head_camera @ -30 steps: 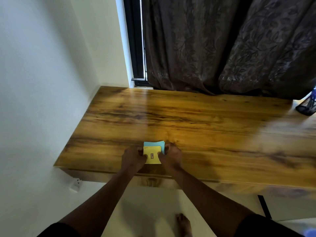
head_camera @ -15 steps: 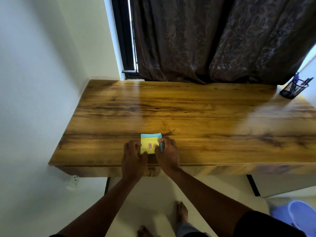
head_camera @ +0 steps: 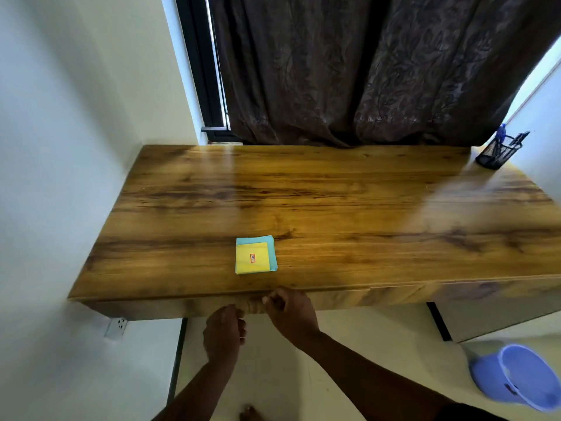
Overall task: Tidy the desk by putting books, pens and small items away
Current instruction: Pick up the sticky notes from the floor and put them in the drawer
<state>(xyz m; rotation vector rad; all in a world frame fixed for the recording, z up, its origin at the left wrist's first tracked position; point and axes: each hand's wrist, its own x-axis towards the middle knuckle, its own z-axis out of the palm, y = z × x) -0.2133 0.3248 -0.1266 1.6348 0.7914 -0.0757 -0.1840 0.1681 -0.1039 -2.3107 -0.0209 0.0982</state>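
Note:
A small stack of sticky notes (head_camera: 254, 257), yellow on top of light blue with a tiny red label, lies flat near the front edge of the wooden desk (head_camera: 334, 208). My left hand (head_camera: 224, 332) hangs just below the desk's front edge, fingers curled with nothing in them. My right hand (head_camera: 290, 309) is at the front edge beside it, fingers bent against the wood, holding nothing that I can see. Both hands are off the notes.
A black mesh pen holder (head_camera: 498, 153) with blue pens stands at the desk's far right corner. A dark curtain (head_camera: 364, 71) hangs behind the desk; a wall runs along its left side. A purple bucket (head_camera: 519, 378) sits on the floor at right.
Both hands have let go of the sticky notes and pulled back to the desk's front edge. The notes stay where they were set down. The view has shifted back.

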